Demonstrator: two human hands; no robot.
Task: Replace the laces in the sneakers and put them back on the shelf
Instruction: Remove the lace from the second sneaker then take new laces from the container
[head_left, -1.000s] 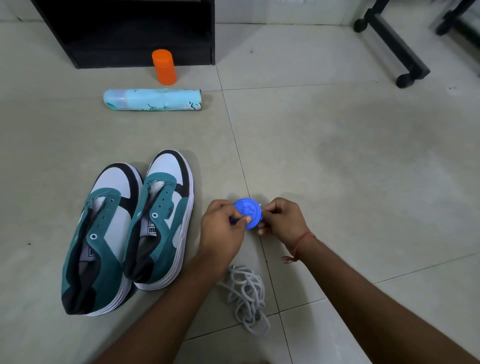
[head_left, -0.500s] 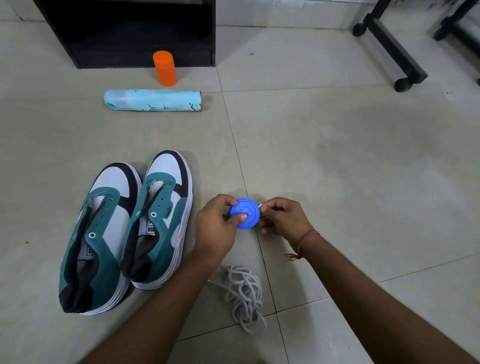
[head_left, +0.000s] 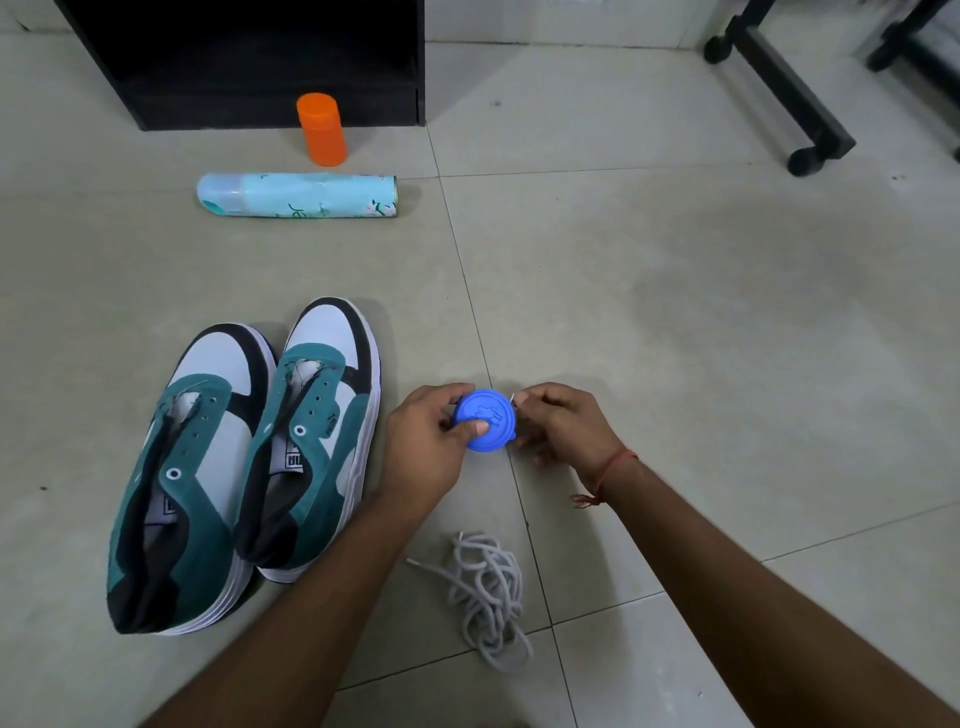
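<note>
Smooth blue plastic disc (head_left: 485, 420), suede-like teal sneakers (head_left: 244, 457), woven grey laces (head_left: 488, 592), glossy floor tiles (head_left: 675, 312)

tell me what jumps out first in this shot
A blue disc held between the left hand and right hand, mid-frame. Left of it stand two laceless teal sneakers; a loose pile of grey laces lies between the forearms.

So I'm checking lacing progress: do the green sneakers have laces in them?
No, the green-and-white sneakers show bare eyelets, and grey laces lie loose on the floor.
</note>
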